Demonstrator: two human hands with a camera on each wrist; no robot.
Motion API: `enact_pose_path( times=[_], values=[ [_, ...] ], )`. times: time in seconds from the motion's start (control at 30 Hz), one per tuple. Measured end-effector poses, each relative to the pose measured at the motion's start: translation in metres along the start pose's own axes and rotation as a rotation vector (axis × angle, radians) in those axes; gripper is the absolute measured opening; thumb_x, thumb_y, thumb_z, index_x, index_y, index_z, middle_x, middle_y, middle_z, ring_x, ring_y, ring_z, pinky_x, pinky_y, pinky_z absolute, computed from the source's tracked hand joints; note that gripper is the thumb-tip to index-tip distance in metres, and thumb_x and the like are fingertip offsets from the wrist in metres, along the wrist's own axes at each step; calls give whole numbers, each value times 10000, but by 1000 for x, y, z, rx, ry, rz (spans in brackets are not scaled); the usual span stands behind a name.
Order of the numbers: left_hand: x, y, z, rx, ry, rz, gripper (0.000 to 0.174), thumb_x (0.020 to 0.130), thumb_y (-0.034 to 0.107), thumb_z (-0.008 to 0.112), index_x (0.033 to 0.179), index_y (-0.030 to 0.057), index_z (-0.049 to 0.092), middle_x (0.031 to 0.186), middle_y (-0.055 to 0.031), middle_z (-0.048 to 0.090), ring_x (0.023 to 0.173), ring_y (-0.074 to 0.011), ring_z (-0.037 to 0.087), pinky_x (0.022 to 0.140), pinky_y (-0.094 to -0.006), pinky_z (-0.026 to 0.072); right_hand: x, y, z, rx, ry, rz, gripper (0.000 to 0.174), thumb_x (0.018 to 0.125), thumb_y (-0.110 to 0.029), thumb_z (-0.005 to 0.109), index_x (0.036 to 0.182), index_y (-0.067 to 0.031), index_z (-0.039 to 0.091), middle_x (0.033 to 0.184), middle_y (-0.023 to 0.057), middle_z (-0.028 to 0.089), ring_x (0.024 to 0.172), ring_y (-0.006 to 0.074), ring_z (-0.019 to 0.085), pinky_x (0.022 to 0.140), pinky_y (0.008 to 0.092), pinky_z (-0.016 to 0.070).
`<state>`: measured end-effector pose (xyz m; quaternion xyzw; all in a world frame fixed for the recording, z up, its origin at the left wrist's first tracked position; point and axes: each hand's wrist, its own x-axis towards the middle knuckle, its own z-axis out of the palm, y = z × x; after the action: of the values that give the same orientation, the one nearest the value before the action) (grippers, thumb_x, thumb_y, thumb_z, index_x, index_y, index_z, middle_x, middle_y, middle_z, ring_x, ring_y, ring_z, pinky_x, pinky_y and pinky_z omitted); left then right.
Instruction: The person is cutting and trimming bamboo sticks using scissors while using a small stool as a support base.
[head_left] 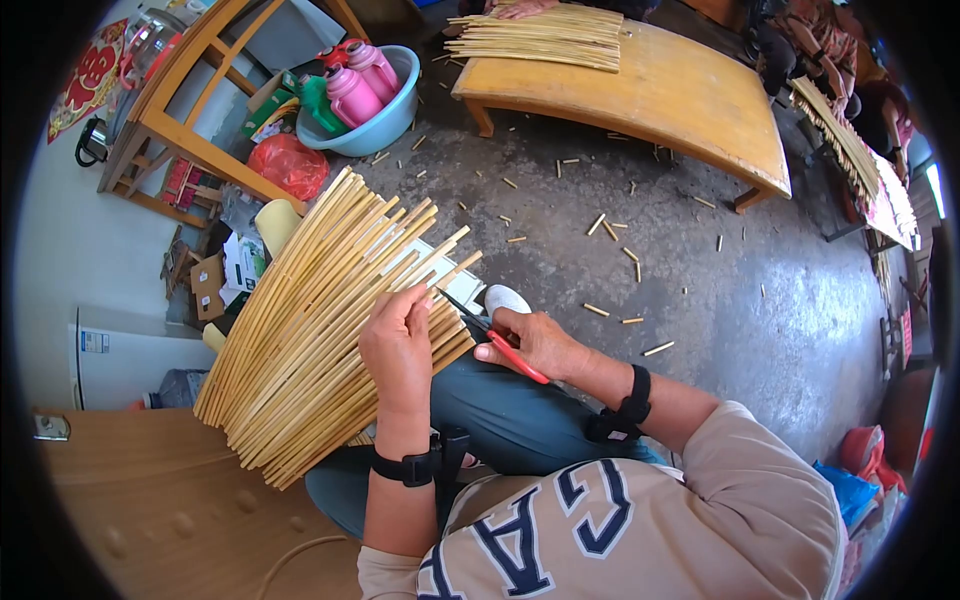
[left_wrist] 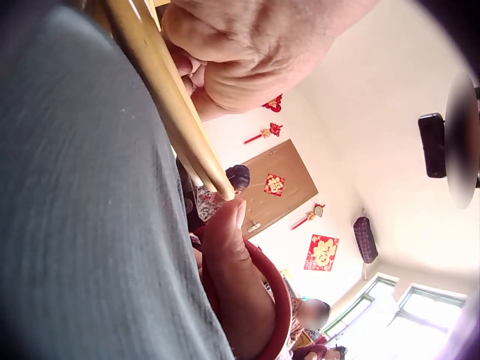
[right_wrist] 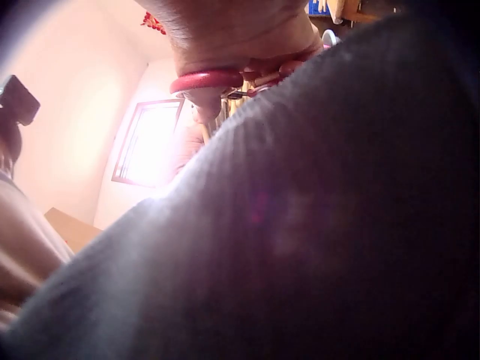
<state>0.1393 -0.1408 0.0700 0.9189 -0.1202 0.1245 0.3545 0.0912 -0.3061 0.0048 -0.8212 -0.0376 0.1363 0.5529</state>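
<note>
A wide mat-like bundle of straight yellow reed sticks [head_left: 300, 320] lies slantwise across the person's left thigh. My left hand [head_left: 397, 345] is over its right end and pinches a stick there between thumb and fingers. In my right hand [head_left: 540, 345] is a pair of scissors with red loop handles [head_left: 517, 360] and dark blades. The blades point at the stick ends beside the left fingertips. From the left wrist view, the right thumb [left_wrist: 234, 285] sits in the red loop, close under the stick tips [left_wrist: 217, 180]. The trouser leg hides much of the right wrist view.
Short cut pieces [head_left: 610, 230] are scattered over the dark floor [head_left: 700, 290]. A low wooden table [head_left: 690, 90] ahead carries another reed bundle [head_left: 540, 40], with a person's hand on it. Left stand a blue basin [head_left: 385, 130] with pink flasks and a wooden frame [head_left: 200, 100].
</note>
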Motion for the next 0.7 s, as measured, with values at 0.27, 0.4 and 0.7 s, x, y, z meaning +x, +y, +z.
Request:
enact_pose_path(
  times=[0.27, 0.4, 0.7],
  values=[
    [-6, -4, 10, 83, 62, 61, 95, 769, 63, 649, 864, 57, 657, 764, -83, 596, 673, -258, 592, 596, -330, 465, 1, -4, 2, -27, -4, -4, 547, 790, -556, 594, 828, -16, 519, 617, 130, 551, 589, 269, 572, 561, 368, 439],
    [-8, -2, 12, 78, 84, 61, 72, 783, 82, 639, 850, 55, 648, 766, -79, 597, 679, -258, 592, 596, -337, 465, 2, -8, 2, -66, 1, 29, 563, 796, -567, 579, 846, -10, 521, 629, 138, 558, 601, 279, 577, 568, 370, 445],
    [-8, -3, 13, 104, 100, 130, 79, 790, 81, 627, 855, 42, 649, 750, -82, 592, 667, -264, 586, 581, -342, 461, 1, -10, 7, -28, 47, 6, 545, 783, -544, 617, 816, -9, 523, 615, 129, 543, 581, 247, 554, 554, 364, 442]
  ],
)
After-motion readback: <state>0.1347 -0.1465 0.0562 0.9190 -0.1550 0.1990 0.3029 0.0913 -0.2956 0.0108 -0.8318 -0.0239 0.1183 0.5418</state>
